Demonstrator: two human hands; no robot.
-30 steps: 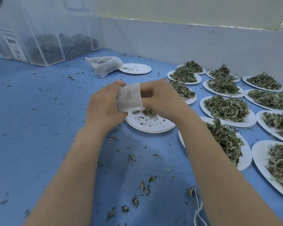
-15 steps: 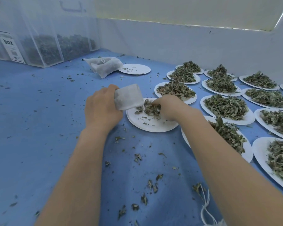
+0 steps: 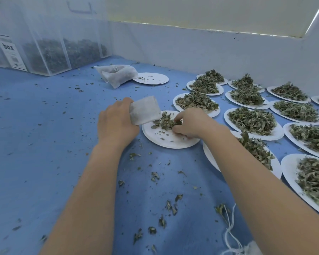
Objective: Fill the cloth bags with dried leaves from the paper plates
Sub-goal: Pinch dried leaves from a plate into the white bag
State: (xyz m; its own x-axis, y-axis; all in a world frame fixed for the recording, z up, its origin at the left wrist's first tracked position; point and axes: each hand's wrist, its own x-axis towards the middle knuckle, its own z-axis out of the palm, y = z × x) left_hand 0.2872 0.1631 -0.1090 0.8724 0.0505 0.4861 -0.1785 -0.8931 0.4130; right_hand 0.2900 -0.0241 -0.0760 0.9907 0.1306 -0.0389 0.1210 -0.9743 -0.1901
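My left hand [image 3: 116, 124] grips a small white cloth bag [image 3: 145, 110], held tilted just above the left rim of a white paper plate [image 3: 170, 140]. A small heap of dried leaves [image 3: 164, 122] lies on that plate. My right hand [image 3: 189, 124] rests on the plate with its fingers curled, pinching into the right side of the heap. The bag's mouth is hidden from view.
Several paper plates piled with dried leaves [image 3: 252, 120] fill the right side of the blue table. A filled cloth bag [image 3: 118, 74] and a nearly bare plate [image 3: 151, 78] lie behind. A clear box [image 3: 44, 39] stands at the back left. Loose leaves and a white string [image 3: 230, 230] lie near me.
My right hand left the bag and dropped to the plate, where it now gathers leaves. My left hand lowered the bag toward the plate's rim.
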